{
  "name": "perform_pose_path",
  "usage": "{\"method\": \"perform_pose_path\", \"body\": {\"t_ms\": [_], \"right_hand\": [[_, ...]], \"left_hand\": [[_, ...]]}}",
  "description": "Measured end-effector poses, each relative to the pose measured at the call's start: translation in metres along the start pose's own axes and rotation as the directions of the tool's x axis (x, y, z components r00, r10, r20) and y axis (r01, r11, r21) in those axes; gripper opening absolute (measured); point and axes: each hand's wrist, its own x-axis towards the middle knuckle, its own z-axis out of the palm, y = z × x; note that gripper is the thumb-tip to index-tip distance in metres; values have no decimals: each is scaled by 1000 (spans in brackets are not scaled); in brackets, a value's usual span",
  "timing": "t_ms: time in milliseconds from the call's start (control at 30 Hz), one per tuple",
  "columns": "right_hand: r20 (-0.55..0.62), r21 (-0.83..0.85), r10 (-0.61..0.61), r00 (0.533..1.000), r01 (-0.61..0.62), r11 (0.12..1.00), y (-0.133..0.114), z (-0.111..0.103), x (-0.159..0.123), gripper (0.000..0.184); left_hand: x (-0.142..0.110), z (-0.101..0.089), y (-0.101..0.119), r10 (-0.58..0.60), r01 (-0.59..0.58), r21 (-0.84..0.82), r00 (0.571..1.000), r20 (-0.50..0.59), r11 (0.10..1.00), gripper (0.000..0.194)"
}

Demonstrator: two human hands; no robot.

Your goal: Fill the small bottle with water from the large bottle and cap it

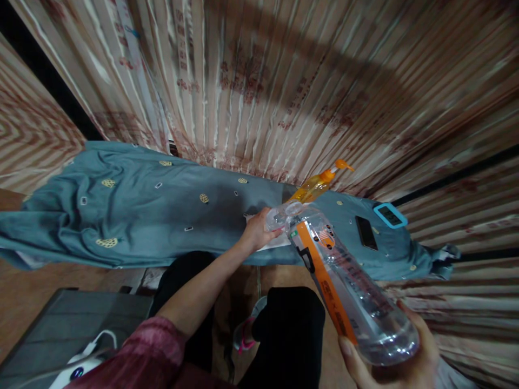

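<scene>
My right hand grips the base of a large clear plastic bottle with an orange label, tilted so its neck points away from me. My left hand reaches forward and closes on a small clear item at the bottle's mouth, too unclear to name. Both hands are above a blue-grey patterned cloth spread over a surface. Just behind the big bottle's neck stands an orange pump bottle.
A black phone and a blue-rimmed device lie on the cloth at the right. A white paper lies under my left hand. A striped curtain hangs behind. A grey box with a white cable is at lower left.
</scene>
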Motion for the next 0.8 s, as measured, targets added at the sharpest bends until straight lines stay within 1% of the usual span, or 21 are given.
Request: {"method": "perform_pose_path", "body": {"t_ms": [133, 267, 433, 600, 800], "right_hand": [[8, 35, 9, 1000, -9, 999, 4, 0, -2, 102], [4, 69, -17, 1000, 17, 998, 8, 0, -4, 101], [29, 134, 75, 997, -78, 988, 12, 3, -8, 104], [30, 160, 151, 988, -154, 975, 7, 3, -10, 102], [50, 150, 101, 994, -108, 983, 1, 2, -7, 99]], "left_hand": [[0, 0, 0, -6, 6, 17, 1000, 3, 1000, 47], [0, 1, -1, 7, -7, 18, 1000, -4, 1000, 47], [0, 0, 1, 6, -6, 17, 1000, 1, 1000, 47], [0, -1, 2, 4, -4, 23, 1000, 2, 1000, 44], [0, -2, 2, 2, -2, 41, 1000, 0, 999, 45]]}}
